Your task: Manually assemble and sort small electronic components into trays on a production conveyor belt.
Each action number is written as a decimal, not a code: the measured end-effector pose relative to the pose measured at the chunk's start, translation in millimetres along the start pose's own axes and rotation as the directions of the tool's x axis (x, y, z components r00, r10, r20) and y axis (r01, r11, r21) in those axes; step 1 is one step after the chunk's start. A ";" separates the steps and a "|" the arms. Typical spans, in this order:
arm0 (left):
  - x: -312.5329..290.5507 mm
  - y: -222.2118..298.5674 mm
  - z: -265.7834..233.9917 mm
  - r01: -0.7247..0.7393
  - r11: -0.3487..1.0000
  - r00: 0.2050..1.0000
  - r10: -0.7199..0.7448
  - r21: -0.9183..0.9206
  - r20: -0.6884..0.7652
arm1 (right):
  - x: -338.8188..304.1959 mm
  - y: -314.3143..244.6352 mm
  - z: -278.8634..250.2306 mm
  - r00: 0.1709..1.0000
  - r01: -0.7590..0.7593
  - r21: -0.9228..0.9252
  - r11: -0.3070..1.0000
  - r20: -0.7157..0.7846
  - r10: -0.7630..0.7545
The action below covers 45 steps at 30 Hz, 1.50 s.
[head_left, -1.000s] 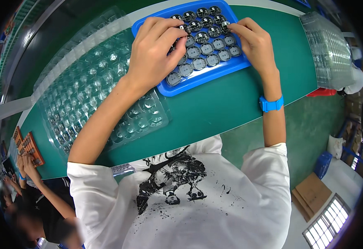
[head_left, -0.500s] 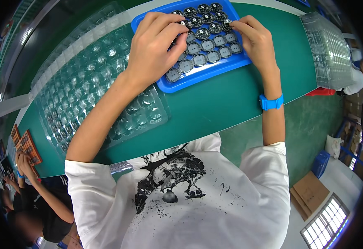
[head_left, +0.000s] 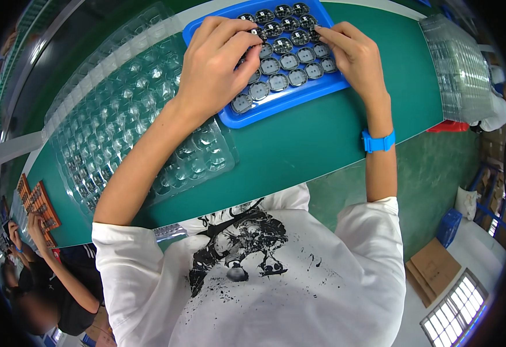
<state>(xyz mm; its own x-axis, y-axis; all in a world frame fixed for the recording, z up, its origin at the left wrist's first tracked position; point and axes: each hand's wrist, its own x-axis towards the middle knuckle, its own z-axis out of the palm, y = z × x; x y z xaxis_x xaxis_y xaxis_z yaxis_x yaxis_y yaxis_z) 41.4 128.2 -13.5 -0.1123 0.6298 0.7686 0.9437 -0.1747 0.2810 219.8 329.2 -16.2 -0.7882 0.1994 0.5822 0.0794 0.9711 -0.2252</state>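
Over the blue tray (head_left: 290, 104), the left hand (head_left: 215, 66) curls (its hold hidden, so I can't tell), while the right hand (head_left: 354, 55) pinches the nearer dark round part (head_left: 314, 36) at its ten o'clock, toward the tray's two o'clock.

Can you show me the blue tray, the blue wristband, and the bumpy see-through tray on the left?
Blue tray (head_left: 290, 103): head view, on its near edge.
Blue wristband (head_left: 379, 142): head view, on the middle of the band.
See-through tray (head_left: 123, 113): head view, on its bumpy middle.
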 end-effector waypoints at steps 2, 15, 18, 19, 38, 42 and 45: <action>0.2 0.6 -0.5 0.004 1.000 1.000 -0.004 0.001 0.000 | 0.2 -1.6 -0.5 1.000 -0.011 -0.005 1.000 0.002 0.011; -0.3 -0.9 2.5 -0.007 1.000 1.000 0.007 0.011 -0.021 | 2.4 -12.9 -10.6 0.975 -0.074 0.201 0.977 -0.193 0.114; -0.7 -0.7 2.4 0.004 1.000 1.000 -0.004 0.011 -0.022 | -2.7 -14.8 -13.3 0.980 -0.098 0.231 0.968 -0.146 0.134; -1.1 -0.9 2.2 0.008 1.000 1.000 -0.007 0.011 -0.021 | -5.4 -15.4 -14.3 0.981 -0.095 0.233 0.968 -0.143 0.131; 1.7 6.1 -6.1 0.035 0.999 0.998 -0.036 0.013 0.051 | -14.3 -19.3 -16.5 0.987 -0.120 0.106 0.987 0.124 0.106; 1.8 6.6 -6.1 0.034 0.999 0.998 -0.035 0.016 0.055 | -14.3 -17.7 -15.2 0.989 -0.104 0.105 0.989 0.116 0.091; -1.6 4.4 -4.0 0.032 0.999 0.999 -0.032 0.004 0.040 | -12.8 -18.4 -15.2 0.990 -0.101 0.114 0.988 0.114 0.088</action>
<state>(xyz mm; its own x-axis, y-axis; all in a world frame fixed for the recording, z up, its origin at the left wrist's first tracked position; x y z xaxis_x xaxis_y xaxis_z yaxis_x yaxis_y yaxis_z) 44.5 123.3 -11.1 -0.1300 0.6652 0.7353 0.9407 -0.1516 0.3035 237.7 310.7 -7.6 -0.8427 0.2676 0.4672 0.0881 0.9246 -0.3705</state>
